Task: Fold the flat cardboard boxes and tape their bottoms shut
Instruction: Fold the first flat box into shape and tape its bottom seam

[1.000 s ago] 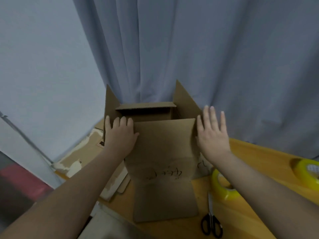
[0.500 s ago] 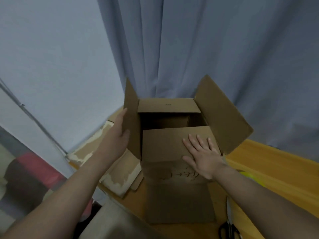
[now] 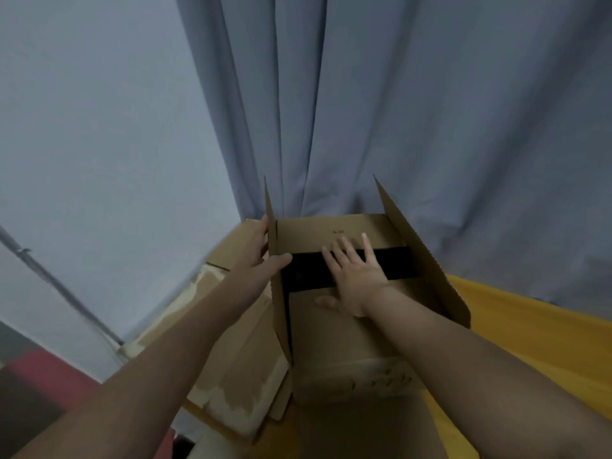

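Table | box interior dark | left hand grips flap | right hand spread flat

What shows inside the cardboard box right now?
In the cardboard box, only a dark gap shows between the far flap and near flap; nothing discernible in it. The right hand lies across part of it, and the two flaps cover the rest.

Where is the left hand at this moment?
In the head view, the left hand grips the upright left flap of the cardboard box, thumb inside, just left of the right hand.
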Tool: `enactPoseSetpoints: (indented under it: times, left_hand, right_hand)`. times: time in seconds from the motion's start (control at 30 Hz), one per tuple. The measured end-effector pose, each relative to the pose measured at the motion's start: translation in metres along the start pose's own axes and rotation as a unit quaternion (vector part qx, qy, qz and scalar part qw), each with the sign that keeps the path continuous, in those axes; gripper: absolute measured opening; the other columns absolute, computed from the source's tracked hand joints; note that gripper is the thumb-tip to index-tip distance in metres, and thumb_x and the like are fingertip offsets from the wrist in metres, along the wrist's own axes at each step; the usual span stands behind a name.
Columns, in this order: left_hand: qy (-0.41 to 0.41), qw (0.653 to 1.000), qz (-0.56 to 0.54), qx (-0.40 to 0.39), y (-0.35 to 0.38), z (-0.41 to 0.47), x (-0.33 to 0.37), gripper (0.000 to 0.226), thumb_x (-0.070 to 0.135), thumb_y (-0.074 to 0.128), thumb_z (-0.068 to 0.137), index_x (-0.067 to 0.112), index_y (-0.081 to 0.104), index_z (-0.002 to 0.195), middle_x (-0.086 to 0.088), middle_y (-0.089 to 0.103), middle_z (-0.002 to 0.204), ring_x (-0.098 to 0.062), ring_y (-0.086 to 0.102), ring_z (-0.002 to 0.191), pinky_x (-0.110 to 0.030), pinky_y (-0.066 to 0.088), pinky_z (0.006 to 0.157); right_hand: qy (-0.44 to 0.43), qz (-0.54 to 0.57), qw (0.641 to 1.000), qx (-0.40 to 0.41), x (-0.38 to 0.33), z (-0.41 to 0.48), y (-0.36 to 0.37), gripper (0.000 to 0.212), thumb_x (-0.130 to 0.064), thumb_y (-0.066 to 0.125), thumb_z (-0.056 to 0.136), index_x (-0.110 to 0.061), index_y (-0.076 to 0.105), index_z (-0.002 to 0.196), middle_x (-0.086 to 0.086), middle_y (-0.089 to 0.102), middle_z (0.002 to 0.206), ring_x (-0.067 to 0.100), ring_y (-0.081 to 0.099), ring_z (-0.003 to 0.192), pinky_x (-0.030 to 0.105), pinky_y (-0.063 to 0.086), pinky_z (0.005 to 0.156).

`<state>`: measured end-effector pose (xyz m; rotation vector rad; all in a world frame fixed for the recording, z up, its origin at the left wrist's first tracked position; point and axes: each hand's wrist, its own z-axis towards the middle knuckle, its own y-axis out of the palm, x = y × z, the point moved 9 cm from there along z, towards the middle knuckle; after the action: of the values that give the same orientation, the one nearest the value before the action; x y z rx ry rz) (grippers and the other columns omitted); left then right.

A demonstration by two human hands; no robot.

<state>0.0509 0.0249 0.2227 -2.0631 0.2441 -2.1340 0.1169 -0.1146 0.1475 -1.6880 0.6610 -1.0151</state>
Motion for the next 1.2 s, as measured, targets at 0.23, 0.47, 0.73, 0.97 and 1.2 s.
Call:
enactPoseSetpoints:
  times: [0.23, 0.47, 0.73, 0.97, 1.2]
  left_hand:
    - [0.072, 0.993, 0.087, -0.046, 0.021, 0.026, -0.017, 0.067, 0.047, 0.039, 0.096, 0.022, 0.012, 0.153, 0.015, 0.016, 0.157, 0.003, 0.014, 0.142, -0.027, 0.014, 0.119]
    - [0.022, 0.816, 0.561, -0.134, 0.088, 0.042, -0.091, 0.058, 0.06, 0.013, 0.096, 0.042, 0.001, 0.149, 0.007, -0.01, 0.16, -0.023, -0.012, 0.146, -0.06, -0.004, 0.113]
    - [0.018, 0.839, 0.536, -0.093, 0.081, 0.037, -0.089, 0.056, 0.062, 0.017, 0.094, 0.046, 0.013, 0.148, 0.011, 0.0, 0.16, -0.02, -0.006, 0.147, -0.06, 0.008, 0.114]
    - [0.065, 0.864, 0.483, -0.129, 0.117, 0.01, -0.074, 0.048, 0.054, 0.034, 0.094, 0.046, 0.032, 0.142, 0.018, 0.011, 0.158, -0.009, -0.002, 0.146, -0.065, 0.002, 0.111]
    - [0.244, 0.759, 0.557, -0.232, 0.192, -0.027, -0.067, 0.064, 0.064, 0.008, 0.091, 0.04, -0.013, 0.147, 0.007, -0.023, 0.153, -0.018, -0.019, 0.145, -0.058, -0.02, 0.109]
  right_hand:
    - [-0.001, 0.017, 0.999, 0.047, 0.008, -0.013, -0.045, 0.057, -0.032, 0.036, 0.098, -0.019, 0.02, 0.151, 0.008, 0.013, 0.159, 0.027, -0.003, 0.148, 0.058, -0.023, 0.105]
    - [0.271, 0.248, 0.93, -0.03, 0.097, -0.062, -0.016, 0.068, -0.058, 0.029, 0.096, -0.017, 0.02, 0.149, 0.014, 0.042, 0.145, 0.036, 0.035, 0.136, 0.058, 0.012, 0.113]
    - [0.319, 0.291, 0.901, -0.036, 0.07, -0.102, 0.084, 0.062, -0.072, 0.022, 0.089, -0.049, 0.015, 0.147, 0.002, -0.002, 0.161, 0.033, -0.005, 0.146, 0.068, -0.003, 0.109]
    - [0.38, 0.302, 0.874, 0.03, 0.114, -0.115, 0.09, 0.073, -0.075, 0.031, 0.085, -0.036, 0.029, 0.146, 0.008, 0.03, 0.152, 0.033, 0.032, 0.135, 0.049, 0.02, 0.112]
    - [0.498, 0.407, 0.764, 0.057, 0.165, -0.157, 0.133, 0.072, -0.065, 0.045, 0.087, -0.026, 0.032, 0.146, 0.021, 0.022, 0.153, 0.037, 0.016, 0.141, 0.045, 0.016, 0.113]
